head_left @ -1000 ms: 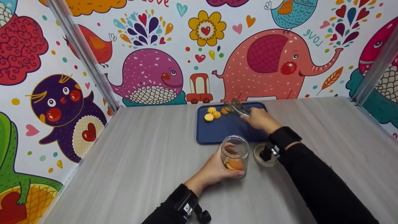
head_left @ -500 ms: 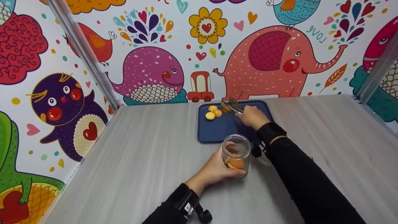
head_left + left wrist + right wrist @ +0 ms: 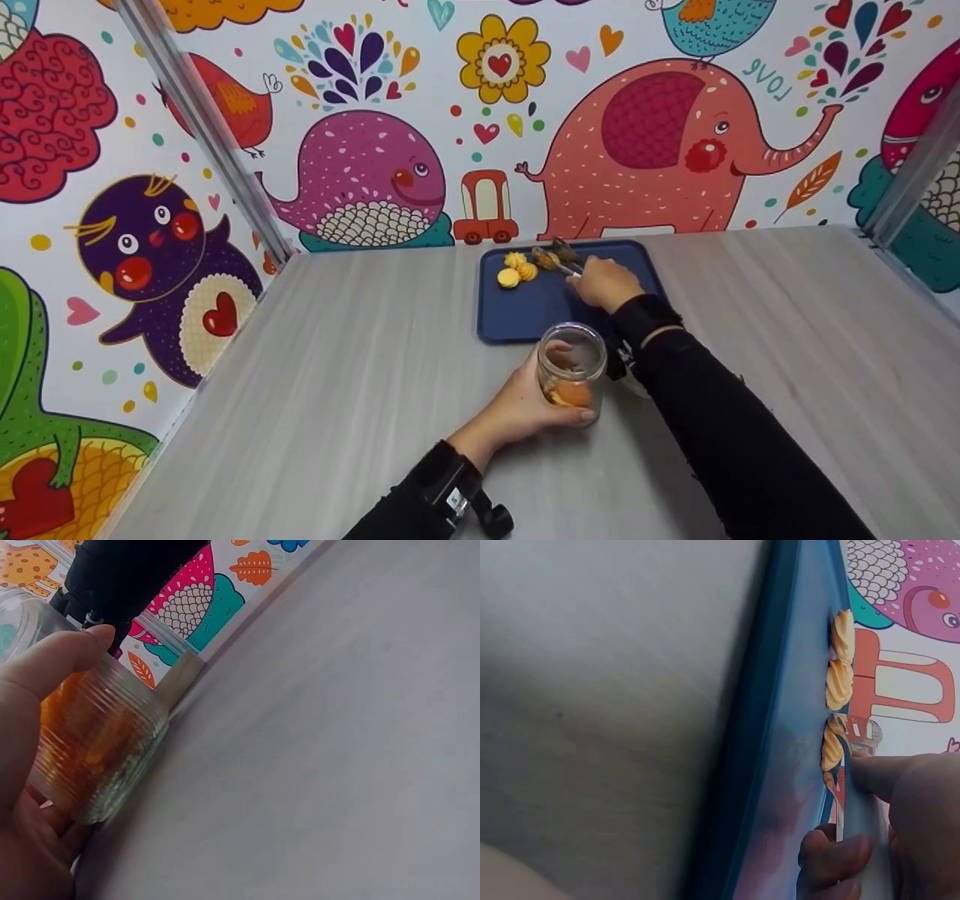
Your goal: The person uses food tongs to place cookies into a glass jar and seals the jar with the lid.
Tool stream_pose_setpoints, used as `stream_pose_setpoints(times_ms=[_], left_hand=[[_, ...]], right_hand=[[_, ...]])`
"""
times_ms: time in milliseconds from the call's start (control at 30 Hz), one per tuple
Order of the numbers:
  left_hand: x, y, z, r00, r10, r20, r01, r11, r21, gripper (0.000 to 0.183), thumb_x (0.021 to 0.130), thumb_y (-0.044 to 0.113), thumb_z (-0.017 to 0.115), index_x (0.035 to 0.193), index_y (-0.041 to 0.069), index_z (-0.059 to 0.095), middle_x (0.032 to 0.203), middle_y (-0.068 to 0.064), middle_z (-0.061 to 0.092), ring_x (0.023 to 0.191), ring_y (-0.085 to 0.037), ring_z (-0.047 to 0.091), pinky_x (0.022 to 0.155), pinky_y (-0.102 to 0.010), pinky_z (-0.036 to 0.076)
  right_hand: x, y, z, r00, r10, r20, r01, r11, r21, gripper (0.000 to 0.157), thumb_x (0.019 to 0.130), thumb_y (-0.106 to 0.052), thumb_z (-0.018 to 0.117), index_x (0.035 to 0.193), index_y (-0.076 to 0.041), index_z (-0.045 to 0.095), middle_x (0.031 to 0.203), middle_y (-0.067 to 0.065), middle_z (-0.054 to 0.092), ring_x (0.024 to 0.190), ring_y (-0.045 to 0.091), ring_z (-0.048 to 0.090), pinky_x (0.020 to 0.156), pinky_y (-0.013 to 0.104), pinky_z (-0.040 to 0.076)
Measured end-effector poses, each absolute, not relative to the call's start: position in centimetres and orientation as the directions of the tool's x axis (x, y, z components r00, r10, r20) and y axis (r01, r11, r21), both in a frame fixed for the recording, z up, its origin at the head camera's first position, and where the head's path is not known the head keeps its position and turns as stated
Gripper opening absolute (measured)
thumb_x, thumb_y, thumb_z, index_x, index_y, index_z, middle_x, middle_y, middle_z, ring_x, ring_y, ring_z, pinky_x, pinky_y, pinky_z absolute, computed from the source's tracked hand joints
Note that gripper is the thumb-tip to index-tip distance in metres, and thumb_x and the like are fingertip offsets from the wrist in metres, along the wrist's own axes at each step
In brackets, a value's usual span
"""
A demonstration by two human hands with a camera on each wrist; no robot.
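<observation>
My left hand (image 3: 514,405) grips a clear glass jar (image 3: 559,367), tilted slightly, with orange-yellow cookies (image 3: 94,735) in its lower part. Over the blue tray (image 3: 517,322), my right hand (image 3: 606,283) holds metal tongs (image 3: 574,268) that point to the back left. In the right wrist view, the ends of the tongs lie on either side of a swirled cookie (image 3: 831,746); whether they squeeze it I cannot tell. Several other yellow cookies (image 3: 508,278) sit in the tray's back left corner, left of the tongs.
A round glass lid (image 3: 637,387) lies on the grey table (image 3: 360,390) right of the jar, mostly hidden under my right forearm. Patterned walls (image 3: 495,135) stand behind the tray and at the left, with a metal post (image 3: 206,127) at the corner.
My right hand and the tongs have shifted left over the tray, to the swirled cookie. My right forearm now covers most of the lid. The jar stays in my left hand, nearly still.
</observation>
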State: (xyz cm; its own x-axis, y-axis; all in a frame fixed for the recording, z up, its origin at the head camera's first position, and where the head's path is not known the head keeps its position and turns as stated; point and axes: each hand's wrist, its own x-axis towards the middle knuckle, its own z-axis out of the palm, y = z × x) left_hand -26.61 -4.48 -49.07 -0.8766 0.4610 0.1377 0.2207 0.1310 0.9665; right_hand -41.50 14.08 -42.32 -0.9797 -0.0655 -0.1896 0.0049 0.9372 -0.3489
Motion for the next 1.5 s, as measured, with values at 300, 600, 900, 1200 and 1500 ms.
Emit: stream_pose_setpoints(times_ms=[300, 600, 900, 1200, 1500], left_hand=[[-26.6, -4.3, -49.0, -0.874, 0.463, 0.146, 0.227, 0.125, 0.966, 0.081, 0.077, 0.015, 0.096, 0.143, 0.02, 0.05, 0.137, 0.005, 0.062, 0.124, -0.009, 0.06, 0.111, -0.029, 0.044], [-26.7, -4.4, -49.3, -0.881, 0.456, 0.126, 0.207, 0.133, 0.969, 0.081, 0.077, 0.015, 0.096, 0.143, 0.02, 0.05, 0.136, 0.005, 0.062, 0.125, -0.01, 0.06, 0.112, -0.032, 0.043], [-26.6, -4.2, -49.2, -0.884, 0.447, 0.135, 0.218, 0.14, 0.966, 0.085, 0.075, 0.013, 0.097, 0.145, 0.012, 0.048, 0.137, -0.003, 0.062, 0.122, -0.012, 0.062, 0.111, -0.032, 0.045], [-26.7, -4.3, -49.2, -0.888, 0.443, 0.121, 0.196, 0.127, 0.972, 0.082, 0.075, 0.012, 0.097, 0.142, 0.02, 0.05, 0.134, 0.003, 0.062, 0.121, -0.013, 0.062, 0.11, -0.034, 0.046], [-26.7, -4.3, -49.3, -0.882, 0.454, 0.124, 0.198, 0.118, 0.973, 0.081, 0.077, 0.013, 0.096, 0.142, 0.017, 0.049, 0.134, 0.002, 0.061, 0.122, -0.013, 0.061, 0.11, -0.034, 0.046]], right_hand=[[-41.2, 14.4, -41.8, -0.973, -0.055, -0.224, 0.02, 0.947, -0.319, 0.065, 0.113, -0.036, 0.05, 0.161, 0.006, 0.035, 0.157, 0.036, 0.043, 0.142, 0.049, 0.048, 0.113, 0.06, 0.044], [-40.1, 15.2, -41.3, -0.97, -0.067, -0.235, -0.001, 0.963, -0.27, 0.063, 0.114, -0.036, 0.049, 0.159, 0.008, 0.037, 0.155, 0.035, 0.046, 0.141, 0.048, 0.05, 0.114, 0.059, 0.044], [-37.6, 17.5, -40.6, -0.967, -0.164, -0.193, -0.122, 0.97, -0.212, 0.063, 0.113, -0.034, 0.051, 0.15, 0.015, 0.043, 0.148, 0.04, 0.051, 0.137, 0.05, 0.053, 0.114, 0.06, 0.043], [-35.9, 20.7, -40.5, -0.954, -0.192, -0.231, -0.138, 0.964, -0.227, 0.069, 0.112, -0.039, 0.053, 0.153, 0.015, 0.04, 0.15, 0.039, 0.049, 0.139, 0.052, 0.05, 0.116, 0.062, 0.041], [-33.6, 24.1, -40.2, -0.947, -0.199, -0.253, -0.13, 0.955, -0.267, 0.072, 0.111, -0.039, 0.056, 0.153, 0.017, 0.038, 0.149, 0.041, 0.049, 0.136, 0.052, 0.052, 0.111, 0.063, 0.044]])
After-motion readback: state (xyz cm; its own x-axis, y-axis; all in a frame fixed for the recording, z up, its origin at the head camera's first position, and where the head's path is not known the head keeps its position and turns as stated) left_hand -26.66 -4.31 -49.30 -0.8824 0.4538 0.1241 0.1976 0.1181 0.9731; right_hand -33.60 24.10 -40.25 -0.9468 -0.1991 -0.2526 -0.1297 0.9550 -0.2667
